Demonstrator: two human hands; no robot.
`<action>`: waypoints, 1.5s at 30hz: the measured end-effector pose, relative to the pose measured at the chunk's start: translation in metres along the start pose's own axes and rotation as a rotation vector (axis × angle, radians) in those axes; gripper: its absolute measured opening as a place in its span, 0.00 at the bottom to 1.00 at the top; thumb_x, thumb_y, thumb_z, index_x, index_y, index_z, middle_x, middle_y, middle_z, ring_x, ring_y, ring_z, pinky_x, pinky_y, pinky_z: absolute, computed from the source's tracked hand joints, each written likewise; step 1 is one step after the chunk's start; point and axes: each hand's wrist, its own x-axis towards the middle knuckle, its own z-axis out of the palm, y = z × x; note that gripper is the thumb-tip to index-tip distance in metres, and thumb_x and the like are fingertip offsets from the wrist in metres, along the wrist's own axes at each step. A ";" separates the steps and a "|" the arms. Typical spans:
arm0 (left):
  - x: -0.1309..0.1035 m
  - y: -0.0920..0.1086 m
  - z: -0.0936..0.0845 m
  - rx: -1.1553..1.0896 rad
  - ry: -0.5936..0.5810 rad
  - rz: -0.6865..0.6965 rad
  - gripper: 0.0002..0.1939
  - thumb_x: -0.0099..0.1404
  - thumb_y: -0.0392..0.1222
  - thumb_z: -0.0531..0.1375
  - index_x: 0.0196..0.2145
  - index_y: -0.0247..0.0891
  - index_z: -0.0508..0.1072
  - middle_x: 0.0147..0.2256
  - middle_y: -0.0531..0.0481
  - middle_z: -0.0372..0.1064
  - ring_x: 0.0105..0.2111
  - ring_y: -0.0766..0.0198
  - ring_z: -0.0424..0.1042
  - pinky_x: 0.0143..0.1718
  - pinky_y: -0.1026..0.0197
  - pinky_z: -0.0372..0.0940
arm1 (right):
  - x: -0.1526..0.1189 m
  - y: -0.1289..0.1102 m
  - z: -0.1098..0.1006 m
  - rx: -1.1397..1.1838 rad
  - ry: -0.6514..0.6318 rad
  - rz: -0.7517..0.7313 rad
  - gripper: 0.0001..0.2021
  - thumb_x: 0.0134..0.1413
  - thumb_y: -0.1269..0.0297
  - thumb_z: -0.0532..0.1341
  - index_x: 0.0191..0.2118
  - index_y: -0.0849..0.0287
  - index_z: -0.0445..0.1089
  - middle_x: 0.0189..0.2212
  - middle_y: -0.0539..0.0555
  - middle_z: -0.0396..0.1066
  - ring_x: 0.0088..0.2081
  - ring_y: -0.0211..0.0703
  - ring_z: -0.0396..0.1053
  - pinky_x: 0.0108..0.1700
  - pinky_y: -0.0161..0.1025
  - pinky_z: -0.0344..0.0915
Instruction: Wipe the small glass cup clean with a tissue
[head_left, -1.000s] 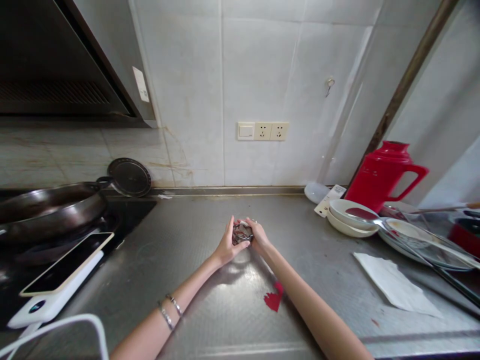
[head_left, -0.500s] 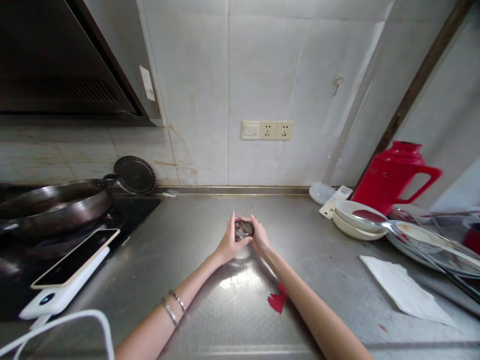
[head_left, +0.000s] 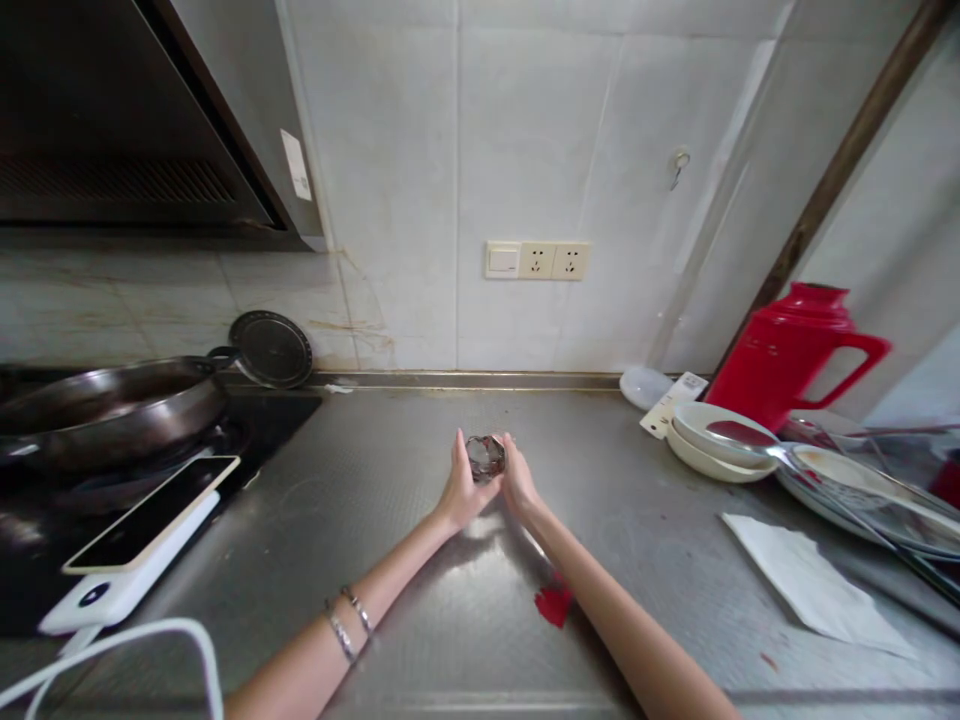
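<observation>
A small round, shiny, see-through piece that looks like glass [head_left: 486, 457] is held up between my hands above the steel counter, its face dark with bright glints. Its exact kind cannot be made out. My left hand [head_left: 463, 494] wraps its left side, the thumb along the lower edge. Against the right side presses my right hand [head_left: 519, 482], fingers pointing away from me. Closer to me, a ragged red scrap [head_left: 553, 604] lies on the counter, partly covered by my right forearm.
Left, a pan [head_left: 112, 410] sits on the black cooktop, and a phone [head_left: 154, 512] rests on a white device [head_left: 131, 562] with a cable. To the right are stacked bowls [head_left: 716, 455], a red thermos jug [head_left: 784, 350], plates with utensils and a white paper sheet [head_left: 814, 580].
The glass-like piece has turned a little between my hands, and the reddish patches on its face show less. Both hands stay in nearly the same place.
</observation>
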 end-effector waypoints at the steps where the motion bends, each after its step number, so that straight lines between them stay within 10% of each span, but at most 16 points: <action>1: 0.000 0.000 0.001 -0.063 -0.051 -0.020 0.51 0.55 0.46 0.64 0.65 0.37 0.35 0.61 0.34 0.48 0.61 0.48 0.51 0.61 0.43 0.48 | 0.003 -0.002 -0.004 -0.002 0.025 0.004 0.22 0.45 0.43 0.58 0.32 0.57 0.74 0.33 0.53 0.77 0.38 0.46 0.72 0.44 0.39 0.65; 12: 0.003 0.014 -0.004 -0.120 -0.100 -0.065 0.42 0.43 0.42 0.72 0.54 0.35 0.60 0.51 0.38 0.66 0.50 0.51 0.67 0.54 0.47 0.59 | 0.001 -0.022 -0.009 -0.071 -0.047 0.021 0.25 0.45 0.40 0.57 0.31 0.58 0.77 0.31 0.56 0.77 0.36 0.49 0.73 0.41 0.42 0.66; 29: 0.005 0.015 -0.007 0.180 0.179 -0.050 0.35 0.41 0.43 0.71 0.45 0.38 0.59 0.44 0.45 0.61 0.47 0.53 0.65 0.49 0.50 0.61 | -0.010 -0.003 0.002 -0.138 -0.019 -0.139 0.22 0.51 0.43 0.54 0.35 0.57 0.74 0.36 0.51 0.76 0.40 0.44 0.70 0.43 0.36 0.63; 40: 0.000 0.004 0.001 0.003 -0.153 -0.023 0.47 0.48 0.41 0.68 0.60 0.34 0.49 0.56 0.33 0.56 0.57 0.48 0.59 0.57 0.45 0.54 | 0.006 0.000 -0.019 0.026 0.038 0.067 0.25 0.46 0.40 0.56 0.33 0.59 0.75 0.29 0.54 0.77 0.34 0.47 0.73 0.39 0.41 0.67; 45: 0.005 0.010 -0.006 0.061 -0.125 0.037 0.42 0.43 0.40 0.71 0.55 0.35 0.60 0.50 0.38 0.63 0.52 0.49 0.64 0.55 0.46 0.58 | 0.007 -0.006 -0.022 0.000 0.023 0.090 0.27 0.46 0.38 0.55 0.28 0.59 0.75 0.26 0.55 0.77 0.31 0.48 0.73 0.36 0.41 0.68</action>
